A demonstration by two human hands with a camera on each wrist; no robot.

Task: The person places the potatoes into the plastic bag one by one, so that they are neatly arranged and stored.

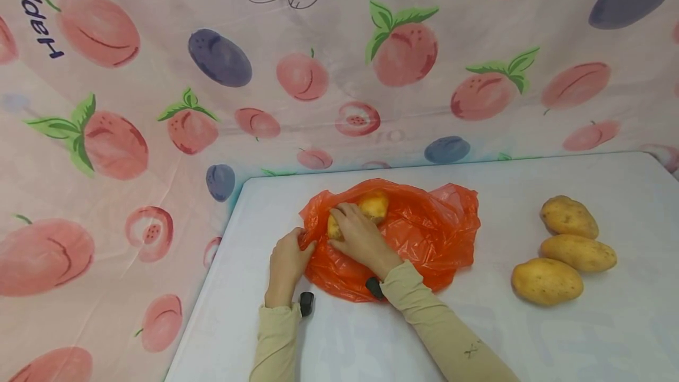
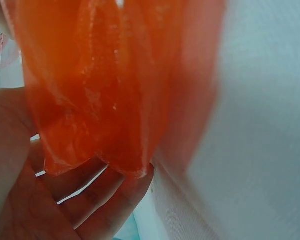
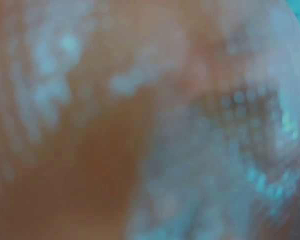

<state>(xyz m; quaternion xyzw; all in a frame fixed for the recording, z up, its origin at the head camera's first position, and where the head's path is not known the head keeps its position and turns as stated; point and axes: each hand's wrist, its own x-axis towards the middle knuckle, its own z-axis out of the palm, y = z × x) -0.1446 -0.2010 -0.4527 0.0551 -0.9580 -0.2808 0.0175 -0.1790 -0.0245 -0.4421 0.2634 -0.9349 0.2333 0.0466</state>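
An orange plastic bag lies spread on the white table with its mouth facing up. My left hand grips the bag's left edge; in the left wrist view, fingers lie behind a hanging fold of the orange plastic. Reaching into the bag, my right hand curls its fingers over a potato, which is mostly covered by them. Another potato sits just beyond that hand, inside the bag. The right wrist view is too blurred to make out the hold.
To the right of the bag, three potatoes lie close together on the table: a far one, a middle one and a near one. A fruit-printed curtain hangs behind and left of the white table.
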